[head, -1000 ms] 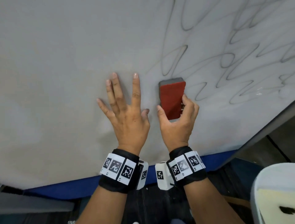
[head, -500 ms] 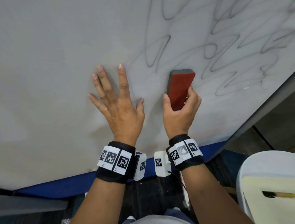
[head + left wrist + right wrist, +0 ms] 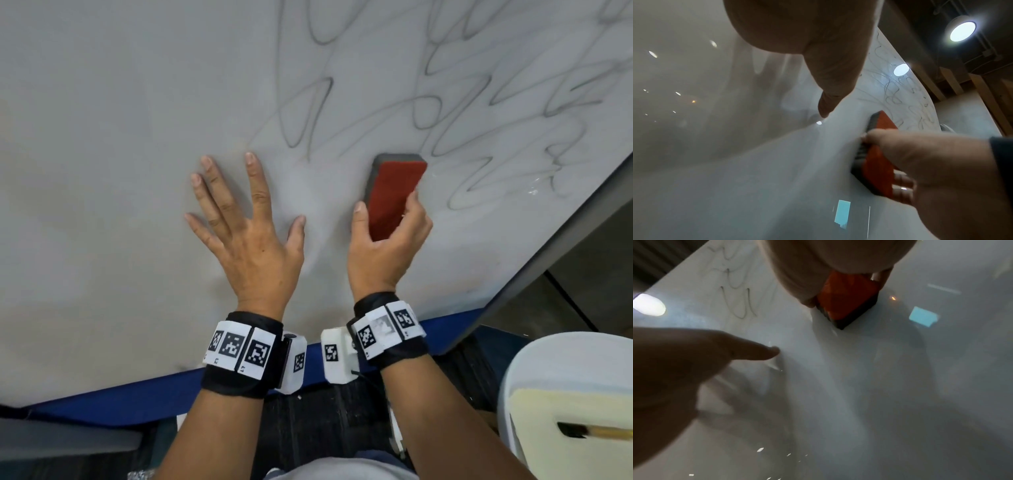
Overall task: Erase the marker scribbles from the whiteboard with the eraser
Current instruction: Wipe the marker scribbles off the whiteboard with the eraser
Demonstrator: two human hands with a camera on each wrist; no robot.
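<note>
With its dark felt pressed flat to the whiteboard (image 3: 102, 137), the eraser (image 3: 394, 195) sits right of frame centre, red back facing me. Right hand (image 3: 383, 253) grips its lower end, thumb on the left edge, fingers curled round the right edge. Marker scribbles (image 3: 445, 102) fill the upper right of the frame, starting just above and right of the eraser. Left hand (image 3: 246, 240) lies flat, fingers spread, on a wiped patch left of centre. White chair (image 3: 565, 394) at lower right.

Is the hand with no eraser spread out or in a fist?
Spread out. The left hand lies flat on the whiteboard, fingers straight and splayed.
</note>
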